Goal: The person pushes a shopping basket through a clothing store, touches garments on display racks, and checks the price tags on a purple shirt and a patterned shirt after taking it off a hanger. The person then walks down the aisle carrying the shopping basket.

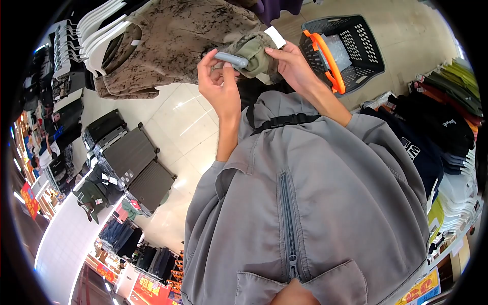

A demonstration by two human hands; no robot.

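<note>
A brown camouflage-print shirt (183,38) hangs from a white hanger (104,38), and its lower end is gathered up in front of me with the olive inner side (258,62) turned outward. My left hand (221,81) pinches a long grey plastic security tag (231,59) at this end. The cloth edge is held between the thumb and fingers of my right hand (294,66). A white paper label (275,37) sticks out just above the right fingers. The curled fingers of my left hand are partly hidden.
To the right on the floor stands a dark shopping basket (368,51) with an orange handle (328,61) and a plastic-wrapped item (338,51) inside. Folded and hanging clothes (432,122) line the right side. Several suitcases (129,157) stand at the left. More white hangers crowd the rail upper left.
</note>
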